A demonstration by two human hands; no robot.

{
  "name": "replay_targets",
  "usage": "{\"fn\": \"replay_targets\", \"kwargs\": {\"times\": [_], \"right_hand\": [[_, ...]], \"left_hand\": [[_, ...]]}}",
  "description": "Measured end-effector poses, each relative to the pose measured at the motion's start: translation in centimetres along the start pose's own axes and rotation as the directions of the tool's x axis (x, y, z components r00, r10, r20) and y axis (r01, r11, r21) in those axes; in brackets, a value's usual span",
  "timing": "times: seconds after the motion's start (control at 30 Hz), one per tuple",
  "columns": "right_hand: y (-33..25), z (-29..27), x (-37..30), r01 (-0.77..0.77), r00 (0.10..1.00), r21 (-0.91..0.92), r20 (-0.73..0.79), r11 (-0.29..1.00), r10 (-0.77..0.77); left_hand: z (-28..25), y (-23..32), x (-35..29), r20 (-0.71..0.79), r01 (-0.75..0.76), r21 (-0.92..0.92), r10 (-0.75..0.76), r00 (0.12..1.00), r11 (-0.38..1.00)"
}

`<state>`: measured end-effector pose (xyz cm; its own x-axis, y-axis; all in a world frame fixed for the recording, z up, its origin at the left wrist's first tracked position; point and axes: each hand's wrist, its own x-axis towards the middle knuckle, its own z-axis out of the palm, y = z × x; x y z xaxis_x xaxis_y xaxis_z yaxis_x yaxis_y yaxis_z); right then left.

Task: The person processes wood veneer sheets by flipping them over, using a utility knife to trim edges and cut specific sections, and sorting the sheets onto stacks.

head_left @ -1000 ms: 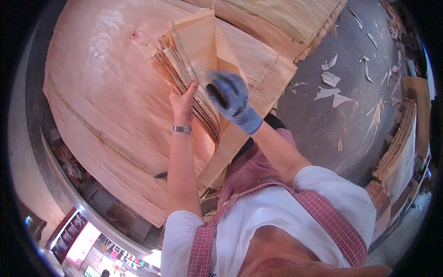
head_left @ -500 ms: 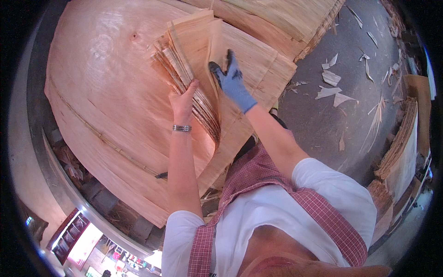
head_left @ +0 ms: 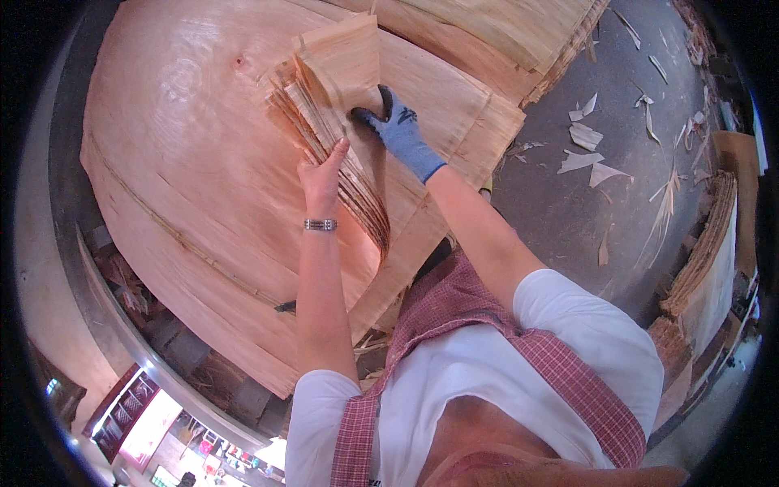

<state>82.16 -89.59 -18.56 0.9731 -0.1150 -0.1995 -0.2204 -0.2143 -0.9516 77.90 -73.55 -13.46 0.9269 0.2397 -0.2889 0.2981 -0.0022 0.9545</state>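
My left hand (head_left: pixel 323 172), bare with a metal band at its wrist, is closed around the folded edges of several thin wood veneer sheets (head_left: pixel 357 193), its thumb on top. The sheets bend up in a layered bundle. Blue with black fingertips, the glove on my right hand (head_left: pixel 394 126) rests against the upper veneer sheet (head_left: pixel 341 61), just right of the bundle. Its thumb and forefinger are spread in a V; the other fingers are partly hidden. Beneath both hands lies a broad, smooth veneer stack (head_left: pixel 187 154).
Another veneer stack (head_left: pixel 503 32) lies at the far right. Torn veneer scraps (head_left: pixel 586 136) litter the grey floor (head_left: pixel 560 219). At the right edge stands a pile of sheets (head_left: pixel 706 252). A thin strip (head_left: pixel 191 256) runs along the big stack's left side.
My right hand has moved slightly left, onto the upper sheet, whose raised right edge now lies flatter. My left hand stays closed on the bundle in nearly the same place.
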Motion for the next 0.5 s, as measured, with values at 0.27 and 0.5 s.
{"fn": "replay_targets", "kwargs": {"times": [0.27, 0.5], "right_hand": [[-3.2, -2.6, -7.4, 0.662, 0.675, -0.352, -0.102, 0.662, -0.73], [-2.7, 0.6, -1.6, 0.079, 0.987, -0.287, -0.113, 0.955, -0.115]], "left_hand": [[0.2, 0.5, -0.3, -0.008, 0.062, -0.006, -0.062, 0.998, 0.998], [0.3, 0.5, 0.0, 0.019, 0.076, -0.001, -0.076, 0.997, 0.997]]}}
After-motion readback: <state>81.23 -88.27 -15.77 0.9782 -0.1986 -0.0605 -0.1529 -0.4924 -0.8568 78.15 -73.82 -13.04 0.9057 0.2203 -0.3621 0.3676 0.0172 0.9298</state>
